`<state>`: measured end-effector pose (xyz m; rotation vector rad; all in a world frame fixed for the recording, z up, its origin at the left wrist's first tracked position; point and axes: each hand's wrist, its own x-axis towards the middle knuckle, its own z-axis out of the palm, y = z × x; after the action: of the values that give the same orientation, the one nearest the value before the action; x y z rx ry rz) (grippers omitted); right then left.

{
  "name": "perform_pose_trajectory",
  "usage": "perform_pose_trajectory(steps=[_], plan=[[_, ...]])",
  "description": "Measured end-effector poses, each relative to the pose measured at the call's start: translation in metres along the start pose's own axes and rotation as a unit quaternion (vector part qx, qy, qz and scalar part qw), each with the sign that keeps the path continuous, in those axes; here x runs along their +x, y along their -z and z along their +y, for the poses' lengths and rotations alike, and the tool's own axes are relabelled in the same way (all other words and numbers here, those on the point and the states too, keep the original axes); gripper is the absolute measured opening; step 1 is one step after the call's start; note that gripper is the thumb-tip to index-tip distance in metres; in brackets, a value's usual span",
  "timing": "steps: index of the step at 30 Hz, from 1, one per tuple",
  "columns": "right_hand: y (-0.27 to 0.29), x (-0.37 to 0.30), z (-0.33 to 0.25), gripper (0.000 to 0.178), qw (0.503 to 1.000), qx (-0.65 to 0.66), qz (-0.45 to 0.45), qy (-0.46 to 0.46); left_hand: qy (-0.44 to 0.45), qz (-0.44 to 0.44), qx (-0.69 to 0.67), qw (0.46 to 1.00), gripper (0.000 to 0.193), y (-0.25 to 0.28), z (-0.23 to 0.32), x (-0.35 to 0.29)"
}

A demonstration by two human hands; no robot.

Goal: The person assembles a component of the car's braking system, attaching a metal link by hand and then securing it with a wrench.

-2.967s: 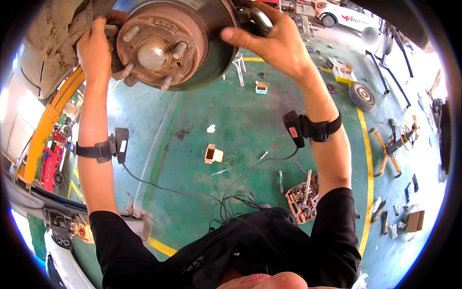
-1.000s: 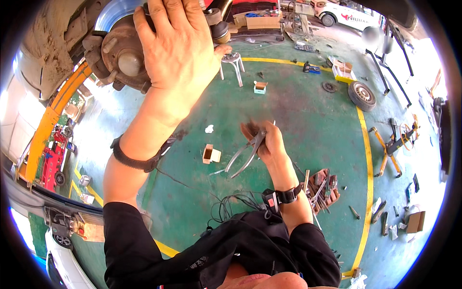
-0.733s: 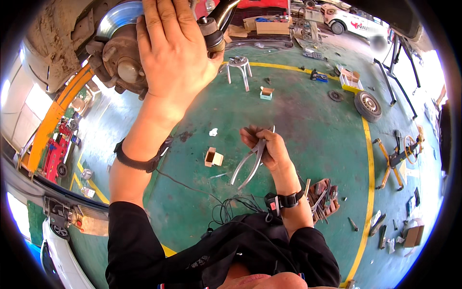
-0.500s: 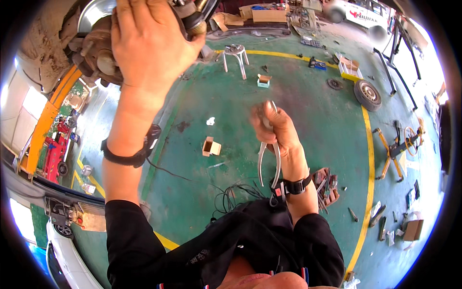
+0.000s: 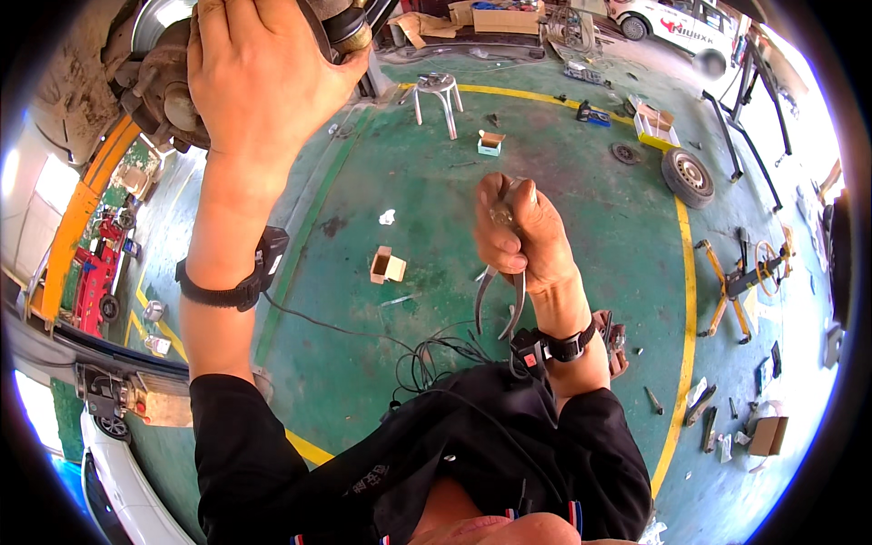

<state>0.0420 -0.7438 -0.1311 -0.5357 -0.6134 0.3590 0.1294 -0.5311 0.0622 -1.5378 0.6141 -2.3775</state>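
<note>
- The left hand [image 5: 259, 86] lies on the rusty wheel hub [image 5: 182, 109] and hides part of it. Its fingers look straight and its thumb sticks out to the side. The fingertips run up to the top edge, so I cannot tell if it grips.
- The right hand [image 5: 527, 232] is curled tight around metal pliers [image 5: 520, 295], out over the floor, well apart from the hub. The two bent handles hang down below the fist.
- A bit of shiny brake disc [image 5: 163, 13] shows at the top left, above the hub.
- The floor [image 5: 409, 191] is green, with yellow lines [image 5: 688, 272] and a dark stain [image 5: 333, 225].
- On it sit a little open cardboard box [image 5: 388, 265], a white scrap [image 5: 387, 217], a round stool [image 5: 438, 86] and tangled black cables [image 5: 436, 354].
- To the right are a wheel with a tyre [image 5: 688, 177] and a yellow and black stand [image 5: 749, 282].
- An orange beam [image 5: 82, 204] leans at the left, near a red machine [image 5: 98, 282].
- One white car [image 5: 672, 23] is far off at the top right. Another [image 5: 132, 481] is at the bottom left.
</note>
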Motion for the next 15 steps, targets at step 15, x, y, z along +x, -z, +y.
perform_pose_trajectory(steps=[15], plan=[[0.006, -0.060, -0.014, 0.030, 0.984, -0.103, 0.137, 0.058, -0.031, -0.163, 0.018, 0.986, 0.083, 0.025, 0.011, 0.008]])
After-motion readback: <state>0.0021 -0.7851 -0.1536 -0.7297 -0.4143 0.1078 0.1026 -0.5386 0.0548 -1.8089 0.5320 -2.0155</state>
